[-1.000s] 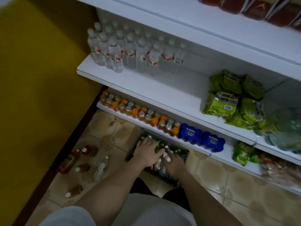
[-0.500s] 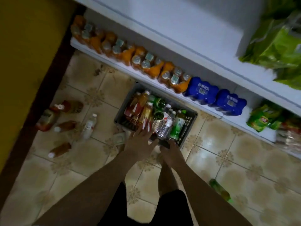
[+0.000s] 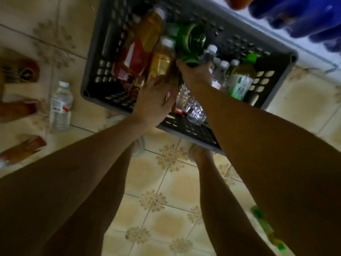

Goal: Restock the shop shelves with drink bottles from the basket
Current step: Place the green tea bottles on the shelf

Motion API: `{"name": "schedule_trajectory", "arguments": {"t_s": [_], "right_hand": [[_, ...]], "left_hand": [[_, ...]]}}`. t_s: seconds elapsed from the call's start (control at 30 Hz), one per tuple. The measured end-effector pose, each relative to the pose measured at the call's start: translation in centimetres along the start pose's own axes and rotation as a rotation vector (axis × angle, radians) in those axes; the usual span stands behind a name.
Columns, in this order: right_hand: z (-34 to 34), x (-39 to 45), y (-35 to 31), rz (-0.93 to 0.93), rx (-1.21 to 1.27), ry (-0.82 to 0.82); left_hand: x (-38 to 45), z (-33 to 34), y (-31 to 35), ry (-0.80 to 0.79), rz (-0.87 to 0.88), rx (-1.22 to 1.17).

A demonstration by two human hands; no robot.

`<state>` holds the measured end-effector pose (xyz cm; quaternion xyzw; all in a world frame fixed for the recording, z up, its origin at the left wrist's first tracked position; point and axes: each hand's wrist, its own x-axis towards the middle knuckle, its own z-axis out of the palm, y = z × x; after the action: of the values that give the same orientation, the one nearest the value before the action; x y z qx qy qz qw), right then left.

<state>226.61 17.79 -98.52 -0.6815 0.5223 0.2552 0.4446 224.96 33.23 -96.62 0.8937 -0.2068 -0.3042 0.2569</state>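
Note:
The dark grey basket stands on the tiled floor by the lowest shelf, with several drink bottles lying in it. My left hand lies over its near side, fingers spread and touching an amber tea bottle. My right hand reaches further in, and its fingers curl round the lower end of a dark green bottle. A red-labelled bottle, a pale green tea bottle and clear water bottles also lie in the basket.
A clear water bottle and brown tea bottles lie on the floor left of the basket. A green bottle lies at the lower right. Blue drink packs fill the lowest shelf, top right. My feet stand just before the basket.
The view has dropped down close over the basket. Both hands have moved from its near edge in among the bottles, and my right hand has closed round the green bottle.

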Motion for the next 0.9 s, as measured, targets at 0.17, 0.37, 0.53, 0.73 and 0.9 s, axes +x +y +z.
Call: {"name": "schedule_trajectory", "arguments": {"t_s": [0.17, 0.37, 0.53, 0.73, 0.9], "right_hand": [[-0.2, -0.1, 0.1, 0.056, 0.143, -0.031], [-5.6, -4.5, -0.7, 0.105, 0.17, -0.173], [-8.7, -11.4, 0.5, 0.22, 0.385, -0.335], [-10.2, -14.9, 3.6, 0.196, 0.234, -0.582], [-11.5, -12.4, 1.8, 0.206, 0.196, -0.614]], "left_hand": [[-0.2, -0.4, 0.5, 0.091, -0.04, -0.249], [1.6, -3.0, 5.4, -0.091, -0.618, -0.886], [2.5, -4.2, 8.0, -0.344, -0.75, -1.204], [2.5, -4.0, 9.1, -0.354, -0.939, -1.305], [2.6, -5.0, 7.2, -0.301, -0.867, -1.151]]}}
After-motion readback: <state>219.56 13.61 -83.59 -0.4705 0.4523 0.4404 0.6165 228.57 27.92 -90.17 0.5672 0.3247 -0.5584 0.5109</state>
